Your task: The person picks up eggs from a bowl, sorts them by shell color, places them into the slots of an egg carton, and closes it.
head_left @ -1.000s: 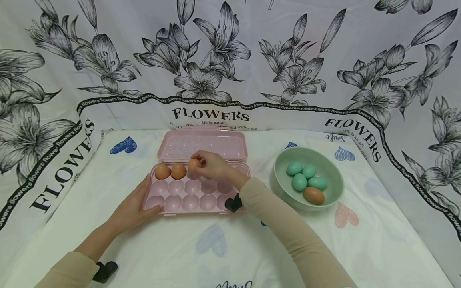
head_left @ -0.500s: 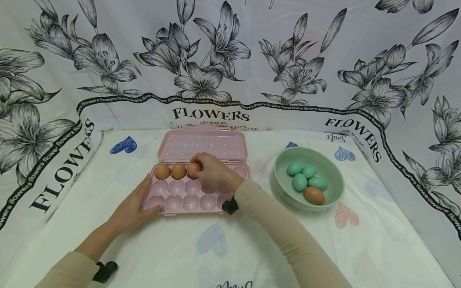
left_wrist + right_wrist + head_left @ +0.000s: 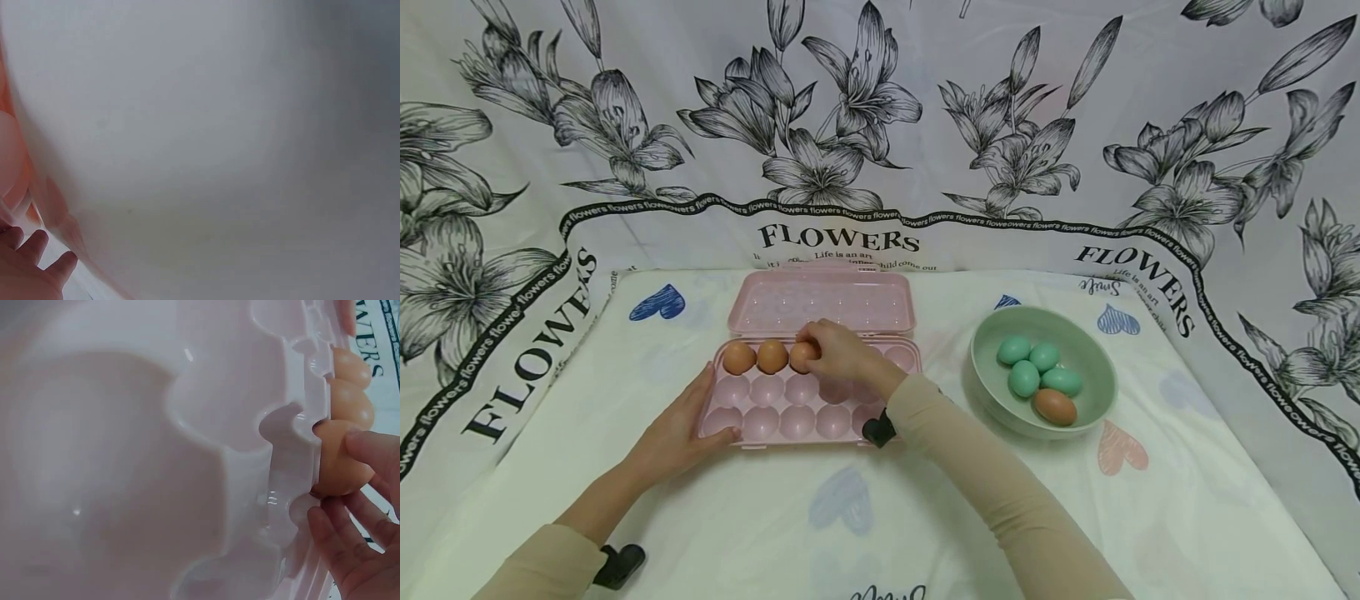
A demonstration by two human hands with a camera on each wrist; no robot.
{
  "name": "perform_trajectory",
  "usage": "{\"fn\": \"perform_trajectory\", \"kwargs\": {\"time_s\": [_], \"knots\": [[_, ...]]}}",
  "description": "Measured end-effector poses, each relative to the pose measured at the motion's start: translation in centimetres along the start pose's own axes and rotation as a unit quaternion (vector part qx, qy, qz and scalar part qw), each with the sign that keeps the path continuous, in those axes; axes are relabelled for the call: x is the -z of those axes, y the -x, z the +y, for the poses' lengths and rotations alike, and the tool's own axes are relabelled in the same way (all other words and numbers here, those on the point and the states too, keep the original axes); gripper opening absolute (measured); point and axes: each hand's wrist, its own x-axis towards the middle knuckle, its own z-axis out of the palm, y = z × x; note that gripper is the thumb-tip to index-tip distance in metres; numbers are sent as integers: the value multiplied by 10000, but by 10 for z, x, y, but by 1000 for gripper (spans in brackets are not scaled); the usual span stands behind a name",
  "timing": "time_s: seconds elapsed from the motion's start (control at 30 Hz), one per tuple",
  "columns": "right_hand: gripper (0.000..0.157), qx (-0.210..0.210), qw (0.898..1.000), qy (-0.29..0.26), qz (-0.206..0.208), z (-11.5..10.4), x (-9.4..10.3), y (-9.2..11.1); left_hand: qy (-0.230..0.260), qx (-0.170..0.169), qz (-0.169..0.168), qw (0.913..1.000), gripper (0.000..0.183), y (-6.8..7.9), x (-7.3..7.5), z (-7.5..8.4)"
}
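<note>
A pink egg box (image 3: 801, 389) lies with its lid (image 3: 822, 304) folded back behind it. Two brown eggs (image 3: 739, 358) sit in the left cups of its back row. Beside them, my right hand (image 3: 846, 357) pinches a third brown egg (image 3: 802, 356) at the third cup. The right wrist view shows my thumb on this egg (image 3: 340, 464), with fingers around its lower side. At the box's left front corner rests my left hand (image 3: 677, 432), its fingers extended along the side and its thumb on the front rim. In the left wrist view only those fingertips (image 3: 59, 265) show.
To the right stands a green bowl (image 3: 1093, 408) holding several green eggs (image 3: 1024, 379) and one brown egg (image 3: 1055, 407). A white cloth (image 3: 737, 525) printed with hearts covers the table. Behind hangs a floral curtain (image 3: 925, 179).
My right hand has lowered the third brown egg slightly into its cup beside the other two, its fingers shifting a little. The left hand and bowl stay where they were.
</note>
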Motion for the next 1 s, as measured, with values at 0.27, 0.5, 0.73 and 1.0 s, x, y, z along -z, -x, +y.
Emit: {"fn": "perform_trajectory", "kwargs": {"time_s": [0.27,0.5,0.73,1.0], "knots": [[37,178,9990,403,-99,-2,3,1,4,27,-6,10000,110,-1,0,0],[43,453,9969,588,-261,-1,8,1,13,50,-47,10000,111,0,2,1],[39,555,9976,185,-359,1,24,7,41,52,-58,10000,110,0,2,2],[38,872,9957,162,-260,5,52,19,72,-3,-37,10000,110,0,1,1]]}}
